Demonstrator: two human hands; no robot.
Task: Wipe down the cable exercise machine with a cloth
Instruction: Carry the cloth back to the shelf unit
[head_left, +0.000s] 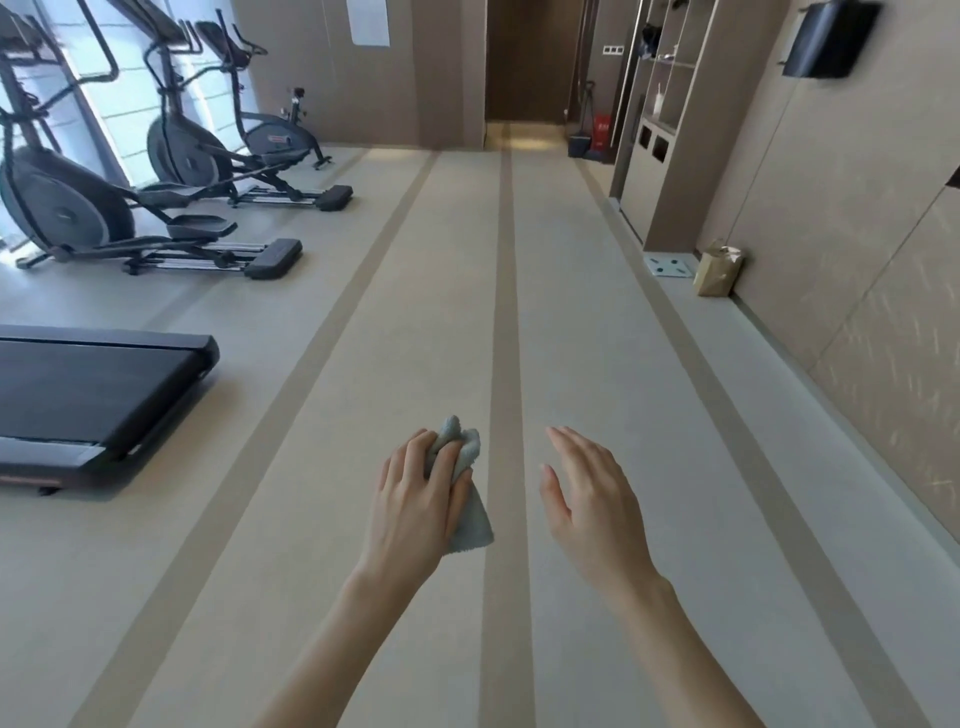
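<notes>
My left hand (415, 499) is held out in front of me over the floor, its fingers closed around a crumpled pale grey-green cloth (470, 519). One end of the cloth sticks out above my fingers and a corner hangs below my palm. My right hand (592, 499) is stretched out beside it, flat, fingers apart and holding nothing. No cable exercise machine is in view.
A black treadmill (93, 395) lies at the left. Two ellipticals (78, 208) and an exercise bike (280, 135) stand farther back on the left. A shelf unit (670, 119), a brown paper bag (719, 270) and a wall line the right. A striped floor runs ahead to a doorway (524, 62).
</notes>
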